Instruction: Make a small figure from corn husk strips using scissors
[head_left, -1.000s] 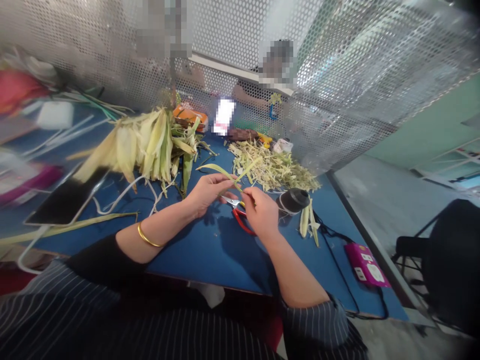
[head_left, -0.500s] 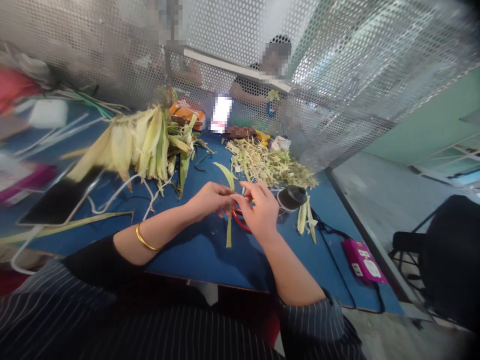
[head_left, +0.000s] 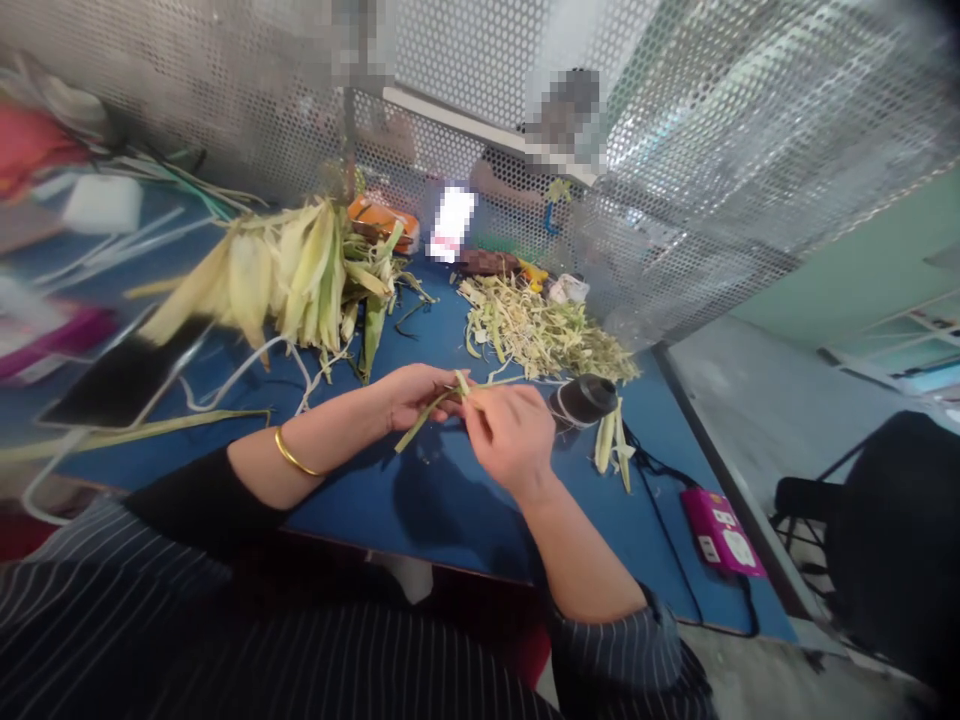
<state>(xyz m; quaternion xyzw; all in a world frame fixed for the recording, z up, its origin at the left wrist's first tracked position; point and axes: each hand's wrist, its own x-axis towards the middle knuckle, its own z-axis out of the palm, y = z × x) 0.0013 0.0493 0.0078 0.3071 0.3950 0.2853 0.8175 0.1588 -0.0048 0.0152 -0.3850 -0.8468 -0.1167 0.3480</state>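
A narrow green husk strip (head_left: 417, 426) hangs down to the left from between my hands, and its upper part is bent over at the fingertips. My left hand (head_left: 426, 396) is closed on the strip. My right hand (head_left: 511, 425) pinches it from the other side, its fingertips touching those of my left hand. A dark spool (head_left: 583, 400) stands just right of my right hand. Behind my hands lies a heap of shredded husk (head_left: 540, 325). A bundle of long pale husks (head_left: 289, 275) is spread out to the left.
The blue table (head_left: 360, 510) also bears a dark phone (head_left: 124, 380) with a white cable at left, an orange packet (head_left: 384, 222), a lit screen (head_left: 451, 222) and a pink box (head_left: 721, 532) at right. A person sits behind the perforated screen.
The husk strip has turned from upright to slanting down left and is now bent at my fingertips. The red-handled object beneath my right hand is no longer visible.
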